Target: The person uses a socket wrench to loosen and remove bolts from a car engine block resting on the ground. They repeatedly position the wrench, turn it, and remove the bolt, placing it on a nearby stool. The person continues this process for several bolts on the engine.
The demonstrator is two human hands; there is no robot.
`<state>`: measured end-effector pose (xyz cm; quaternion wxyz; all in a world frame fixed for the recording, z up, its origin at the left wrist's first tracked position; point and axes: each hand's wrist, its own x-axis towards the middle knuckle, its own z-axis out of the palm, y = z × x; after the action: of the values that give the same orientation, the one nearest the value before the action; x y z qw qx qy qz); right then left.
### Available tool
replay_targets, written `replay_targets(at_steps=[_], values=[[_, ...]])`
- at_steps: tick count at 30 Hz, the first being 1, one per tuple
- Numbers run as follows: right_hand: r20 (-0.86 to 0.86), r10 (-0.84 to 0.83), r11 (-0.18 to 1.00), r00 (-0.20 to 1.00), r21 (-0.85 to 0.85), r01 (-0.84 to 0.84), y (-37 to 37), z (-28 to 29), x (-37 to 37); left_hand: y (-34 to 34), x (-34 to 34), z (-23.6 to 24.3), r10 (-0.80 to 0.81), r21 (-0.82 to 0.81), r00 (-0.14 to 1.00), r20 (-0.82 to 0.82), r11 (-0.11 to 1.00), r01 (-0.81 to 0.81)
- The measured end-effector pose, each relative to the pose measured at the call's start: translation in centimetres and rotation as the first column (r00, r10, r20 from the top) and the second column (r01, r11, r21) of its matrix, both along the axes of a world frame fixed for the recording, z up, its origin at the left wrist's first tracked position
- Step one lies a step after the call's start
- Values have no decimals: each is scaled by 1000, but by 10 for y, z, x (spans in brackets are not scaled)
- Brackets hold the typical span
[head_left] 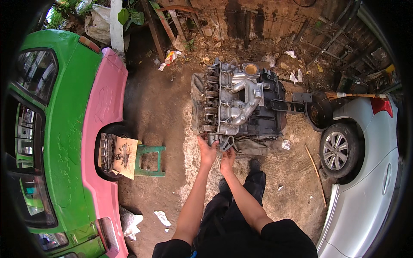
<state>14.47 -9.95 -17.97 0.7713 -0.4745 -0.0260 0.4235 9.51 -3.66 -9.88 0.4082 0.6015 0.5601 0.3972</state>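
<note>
An engine (241,103) stands ahead of me, with a bare metal cylinder head on its left and a silvery intake manifold (246,105) branching across its top. At the engine's near end is a grey metal fitting (226,143) with a flange and an opening. My left hand (208,152) is closed round the fitting's left part, thumb out to the left, against the end of the cylinder head. From the near right, my right hand (228,160) grips the flange; its fingertips are partly hidden. The exposed valve gear (211,101) runs along the head's left side.
To the left, a green stool (150,161) stands by cardboard (126,165) bearing metal parts, beside a green and pink vehicle (103,112). A silver car (365,193) is at right, near a dark round container (319,112). A stick (316,174) and litter lie on the ground.
</note>
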Motion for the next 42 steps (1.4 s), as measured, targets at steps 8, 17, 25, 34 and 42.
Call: replay_targets(at_steps=[8,17,25,34,42], values=[[-21,-53,997,998,-51,52,8,14,-3,5,-5,1,-77,-33,997,-4,996,77],[75,64,992,995,-113,-55,9,8,6,-3,-13,-2,153,-578,806,572,772,264],[547,235,896,803,-443,40,7,15,21,-5,-8,12,165,-546,787,594,801,244],[919,344,939,-192,-332,91,-42,63,87,-1,-10,20,179,-560,738,650,769,307],[173,183,974,968,-169,-154,-23,15,43,-1,-10,19,166,-558,748,643,770,308]])
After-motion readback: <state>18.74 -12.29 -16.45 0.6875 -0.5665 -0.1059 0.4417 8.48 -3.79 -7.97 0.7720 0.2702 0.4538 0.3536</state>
